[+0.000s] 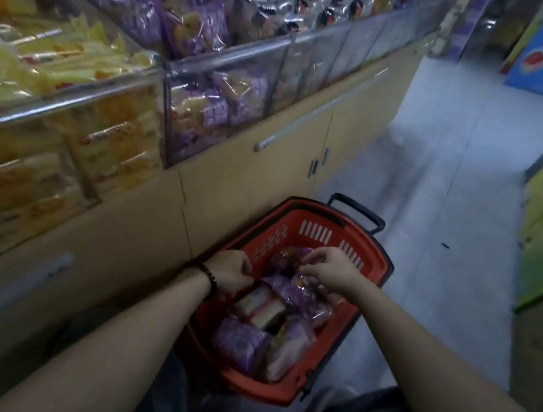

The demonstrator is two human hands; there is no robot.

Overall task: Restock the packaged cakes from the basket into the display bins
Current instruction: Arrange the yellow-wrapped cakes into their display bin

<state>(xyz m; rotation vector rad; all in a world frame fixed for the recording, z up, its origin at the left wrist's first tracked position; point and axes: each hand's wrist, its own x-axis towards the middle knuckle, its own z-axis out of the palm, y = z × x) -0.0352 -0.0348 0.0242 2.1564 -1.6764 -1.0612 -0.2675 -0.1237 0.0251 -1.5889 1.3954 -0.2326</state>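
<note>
Head view, and we're looking down into the red basket [316, 229] on the floor [441, 166], both bare arms reaching in. The right hand [334, 271] is over the far end of the basket, fingers curled and pinching the clear wrapper of a purple packet [287, 259] that lies on top of the heap. The left hand [231, 275], a dark bracelet [209, 279] at its wrist, sits at the basket's left rim with the fingers curled under. I cannot tell whether it has hold of anything.

Plenty of packaged cakes [238, 343] in the basket: purple wrappers at the near end and through the middle, and white-and-red packs [263, 308] tucked between them, just below the left hand. The basket's black handle [359, 212] stands up at its far end.

Up and to the left of the basket run the glass-fronted display bins [227, 61] on a tan cabinet [249, 182]. The bin closest above the basket holds matching purple packets, and the one further left of it holds yellow packs [57, 63].
</note>
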